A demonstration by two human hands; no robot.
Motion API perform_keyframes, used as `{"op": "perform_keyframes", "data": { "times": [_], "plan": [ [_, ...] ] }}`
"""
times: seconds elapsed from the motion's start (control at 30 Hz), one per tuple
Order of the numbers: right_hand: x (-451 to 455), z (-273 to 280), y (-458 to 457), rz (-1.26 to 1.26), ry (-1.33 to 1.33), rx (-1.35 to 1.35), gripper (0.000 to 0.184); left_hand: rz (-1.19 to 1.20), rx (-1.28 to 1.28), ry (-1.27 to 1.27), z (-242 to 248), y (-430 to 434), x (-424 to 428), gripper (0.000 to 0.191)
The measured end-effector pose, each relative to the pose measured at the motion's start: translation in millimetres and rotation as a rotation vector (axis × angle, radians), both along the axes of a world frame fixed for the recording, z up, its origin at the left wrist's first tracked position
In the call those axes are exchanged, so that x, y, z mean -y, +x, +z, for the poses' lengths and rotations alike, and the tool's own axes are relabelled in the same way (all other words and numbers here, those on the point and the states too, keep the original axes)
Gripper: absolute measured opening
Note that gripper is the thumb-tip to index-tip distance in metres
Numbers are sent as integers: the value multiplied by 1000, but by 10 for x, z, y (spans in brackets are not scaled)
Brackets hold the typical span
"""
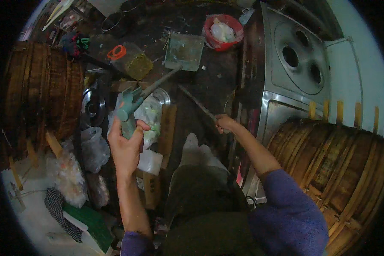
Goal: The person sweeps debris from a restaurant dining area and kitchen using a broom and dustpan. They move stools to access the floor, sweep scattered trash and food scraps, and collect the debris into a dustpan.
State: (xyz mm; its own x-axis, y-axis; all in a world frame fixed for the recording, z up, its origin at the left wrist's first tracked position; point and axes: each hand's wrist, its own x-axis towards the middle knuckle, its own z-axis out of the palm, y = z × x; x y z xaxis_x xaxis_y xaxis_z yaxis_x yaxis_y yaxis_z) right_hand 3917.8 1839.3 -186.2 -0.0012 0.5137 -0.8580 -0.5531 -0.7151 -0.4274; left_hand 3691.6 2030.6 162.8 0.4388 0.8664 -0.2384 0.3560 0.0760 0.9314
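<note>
My left hand (pixel 128 140) grips the teal plastic handle (pixel 128 110) of a long-handled dustpan; teeth stick up from the handle's top. Its pole (pixel 161 81) slants up and right to the translucent pan (pixel 184 48), which is on the dark floor. Strands of debris lie by the pan's left edge. My right hand (pixel 226 124) is closed around a thin pole (pixel 196 102) that slants up and left over the floor. What is at that pole's far end cannot be made out in the dark.
At right stand a steel stove (pixel 283 76) and a large slatted wooden steamer or barrel (pixel 332 166). Another such vessel (pixel 44 92) is at left. A red bin (pixel 230 44) with a bag stands ahead. Cardboard (pixel 167 128), plastic bags (pixel 94 148) and a clear container (pixel 137 65) crowd the left.
</note>
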Motion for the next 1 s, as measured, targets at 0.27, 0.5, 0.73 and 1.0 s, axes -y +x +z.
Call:
{"op": "perform_keyframes", "data": {
  "times": [0.27, 0.5, 0.73, 1.0],
  "plan": [
    [-1079, -231, 118, 57, -145, -159, 12, 3, 29, -35, -31, 244, -571, 54],
    [-1201, 283, 138, 34, -72, 106, 44, -7, -8, -38, -94, 346, -1076, 54],
    [-828, 286, 162, -554, -149, -23, 37, 8, -32, -77, -164, 388, -1376, 57],
    [-1286, -380, 1342, -689, -184, 299, 34, 3, -227, -70, -275, 665, -1575, 56]
  ]
}}
